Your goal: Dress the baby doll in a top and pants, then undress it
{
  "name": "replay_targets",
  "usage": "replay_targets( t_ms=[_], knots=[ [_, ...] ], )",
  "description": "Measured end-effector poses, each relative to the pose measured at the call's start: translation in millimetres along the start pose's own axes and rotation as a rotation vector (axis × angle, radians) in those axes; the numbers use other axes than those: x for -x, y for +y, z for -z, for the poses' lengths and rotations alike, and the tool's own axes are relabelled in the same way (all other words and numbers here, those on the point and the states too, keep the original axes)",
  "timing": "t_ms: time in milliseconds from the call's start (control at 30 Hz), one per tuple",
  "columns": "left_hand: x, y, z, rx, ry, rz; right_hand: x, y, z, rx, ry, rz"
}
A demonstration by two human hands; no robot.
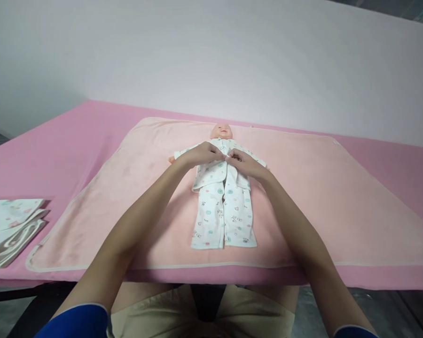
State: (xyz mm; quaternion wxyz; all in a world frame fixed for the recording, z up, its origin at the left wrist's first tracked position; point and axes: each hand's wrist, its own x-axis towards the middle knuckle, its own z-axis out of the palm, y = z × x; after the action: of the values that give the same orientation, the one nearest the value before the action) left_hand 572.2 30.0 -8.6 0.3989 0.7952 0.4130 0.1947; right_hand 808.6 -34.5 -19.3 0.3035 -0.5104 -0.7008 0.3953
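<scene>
A baby doll (222,131) lies on its back, head toward the wall, on a pink blanket (320,202). It wears a white patterned jacket (210,176) and matching trousers (211,218). My left hand (207,153) and my right hand (242,160) meet over the chest, fingers pinched on the two front edges of the jacket. Below them the jacket front hangs apart. Whatever fastener lies between my fingertips is too small to make out. One doll hand (171,160) shows past the left sleeve.
Folded patterned cloths (14,227) lie at the left on the pink table cover (66,145). A pale wall (232,61) rises behind the table. The table's front edge is close to my lap.
</scene>
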Motion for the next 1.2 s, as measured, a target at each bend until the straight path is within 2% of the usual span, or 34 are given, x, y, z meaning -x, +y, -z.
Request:
replay_targets(
  t_ms=[100,267,400,700,833,1000,1200],
  knots=[
    [0.6,1.4,-1.7,0.02,0.001,0.014,0.6,0.8,3.9,-0.064,-0.035,-0.031],
    [2.7,1.6,-4.7,0.018,0.011,-0.008,0.7,10.6,10.8,-0.101,-0.084,0.035],
    [2.7,-0.9,-5.6,0.013,0.0,-0.005,0.1,16.7,4.6,-0.053,0.019,0.085],
    [1.0,-6.9,-6.8,0.111,0.006,0.047,1.5,12.7,-9.8,-0.182,0.232,0.023],
    [-2.0,-13.7,-7.6,0.182,0.034,0.103,4.7,9.7,-19.2,-0.185,0.349,0.076],
    [2.2,-9.9,-13.8,0.242,0.096,0.099,4.5,11.0,-20.5,-0.143,0.359,0.133],
    [11.8,10.1,-24.3,0.185,0.173,0.121,-6.4,28.1,-17.9,-0.098,0.33,0.184]
  ],
)
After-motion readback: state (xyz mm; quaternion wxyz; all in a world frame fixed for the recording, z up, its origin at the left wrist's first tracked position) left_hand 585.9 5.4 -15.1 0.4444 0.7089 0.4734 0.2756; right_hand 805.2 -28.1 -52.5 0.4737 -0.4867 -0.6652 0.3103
